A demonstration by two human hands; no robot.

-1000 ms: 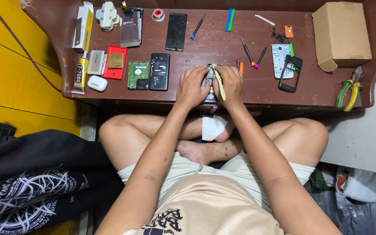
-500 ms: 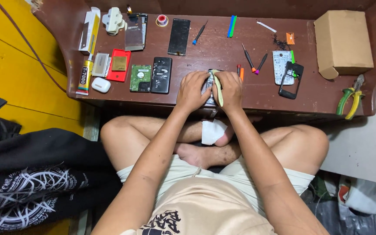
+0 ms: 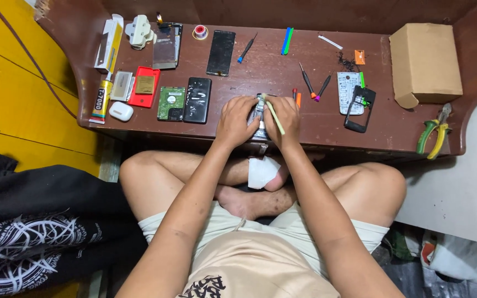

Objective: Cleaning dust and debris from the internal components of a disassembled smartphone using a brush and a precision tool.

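Pale-green pry stick (image 3: 275, 116) pinched in right hand (image 3: 284, 117) fingers; small dark device (image 3: 258, 117) clamped by left hand (image 3: 237, 120). Possibly a slip, gouging it, so near the worktop (image 3: 327, 124) edge.

A low, dark brown wooden counter (image 3: 271, 72) carries a spread of parts. Toward ten o'clock lie a glue tube (image 3: 101, 100), a red case (image 3: 143, 86), a green circuit board (image 3: 171, 102) and a black phone back (image 3: 197, 99) (all close together), with a dark screen panel (image 3: 220, 52) at twelve. A cardboard box (image 3: 425, 63) sits at two o'clock, green-and-yellow pliers (image 3: 434, 131) at three, near the edge.
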